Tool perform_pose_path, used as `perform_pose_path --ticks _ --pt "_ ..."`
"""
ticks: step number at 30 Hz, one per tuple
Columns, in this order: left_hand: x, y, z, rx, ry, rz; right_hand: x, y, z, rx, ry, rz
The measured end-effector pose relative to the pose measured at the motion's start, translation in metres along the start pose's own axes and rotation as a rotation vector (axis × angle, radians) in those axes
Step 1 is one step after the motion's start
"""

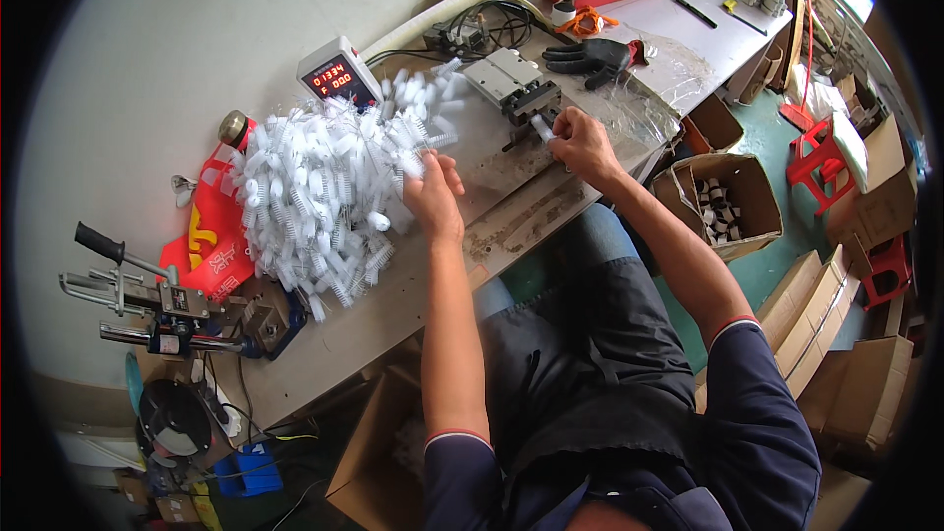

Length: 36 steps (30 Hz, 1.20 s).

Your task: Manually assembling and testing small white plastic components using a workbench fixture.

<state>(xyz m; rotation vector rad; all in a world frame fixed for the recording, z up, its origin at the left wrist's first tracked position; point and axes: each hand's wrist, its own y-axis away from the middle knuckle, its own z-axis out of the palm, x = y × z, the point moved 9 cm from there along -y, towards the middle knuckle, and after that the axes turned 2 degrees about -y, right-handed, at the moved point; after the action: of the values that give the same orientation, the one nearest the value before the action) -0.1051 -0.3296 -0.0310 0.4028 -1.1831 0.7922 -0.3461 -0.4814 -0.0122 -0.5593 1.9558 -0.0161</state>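
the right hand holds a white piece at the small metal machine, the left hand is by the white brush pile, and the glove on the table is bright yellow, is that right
Not quite: the glove is mostly black, as the head view shows. The rest stands: right hand holding a white piece at the small metal machine, left hand by the white brush pile.

Right hand (587, 146) pinches a small white piece (542, 128) by the metal fixture (509, 79), left hand (435, 197) is at the right edge of one massive white brush pile (315, 192).
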Motion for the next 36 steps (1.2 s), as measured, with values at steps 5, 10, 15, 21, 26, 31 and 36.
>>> perform_pose_path --ticks 5,10,15,21,26,31,36 --pt "-0.003 -0.004 -0.003 0.009 -0.016 0.001 0.001 -0.004 0.004 -0.057 -0.032 0.128" --pt "-0.001 -0.002 -0.001 0.04 -0.106 0.03 0.001 -0.005 0.003 -0.053 -0.107 0.13" --pt "-0.003 -0.004 -0.006 0.113 -0.102 0.07 0.006 -0.007 0.005 -0.052 -0.141 0.154" --pt "0.003 -0.003 -0.005 0.127 -0.203 0.13 0.002 -0.004 0.005 -0.033 -0.162 0.154" --pt "0.003 -0.004 -0.005 0.112 -0.239 0.129 0.002 -0.002 0.003 -0.008 -0.178 0.173" --pt "0.009 0.009 0.016 0.004 -0.436 0.171 0.009 0.006 -0.006 0.165 -0.203 -0.037" --pt "0.013 0.016 0.046 -0.097 -0.921 0.444 0.006 0.008 -0.001 0.154 -0.142 -0.01"
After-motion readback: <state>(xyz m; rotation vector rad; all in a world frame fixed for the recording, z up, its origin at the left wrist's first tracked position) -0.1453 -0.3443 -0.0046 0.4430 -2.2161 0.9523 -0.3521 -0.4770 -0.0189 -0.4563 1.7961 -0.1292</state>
